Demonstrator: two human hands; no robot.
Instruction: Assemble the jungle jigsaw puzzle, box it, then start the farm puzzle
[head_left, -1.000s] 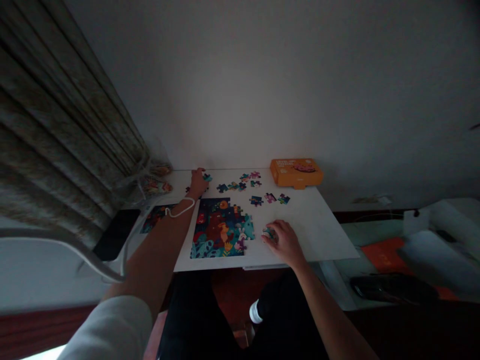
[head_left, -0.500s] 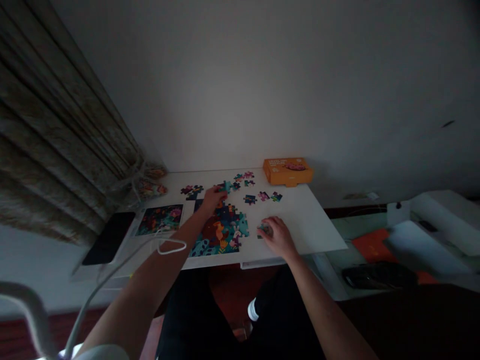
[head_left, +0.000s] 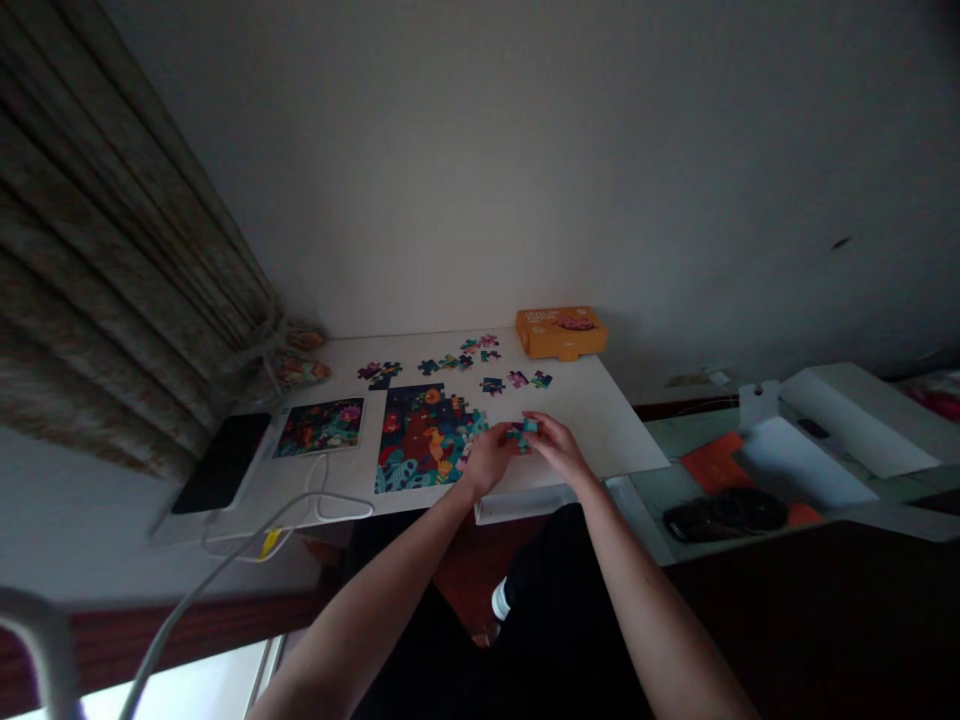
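Observation:
My left hand (head_left: 489, 458) and my right hand (head_left: 556, 447) are close together at the right edge of a partly assembled jigsaw puzzle (head_left: 420, 440). Teal jigsaw pieces (head_left: 528, 427) sit between their fingertips, and both hands are closed on them. How many pieces they hold is partly hidden by the fingers. The assembled part shows animals and plants on a dark ground, with a stepped right side partly behind my left hand. Loose jigsaw pieces (head_left: 493, 385) lie beyond it, with more pieces (head_left: 379, 374) at the back left.
A picture card (head_left: 319, 428) and a black tablet-like device (head_left: 223, 463) lie on the left, near a white cable (head_left: 345, 500). An orange puzzle box (head_left: 562, 333) stands at the back right of the white table (head_left: 615, 430). Beyond it is a lower surface with an open white box (head_left: 810, 465).
My left hand has come from the loose pieces at the back to the right, beside my right hand. Both hands now meet at teal jigsaw pieces. The view has shifted slightly.

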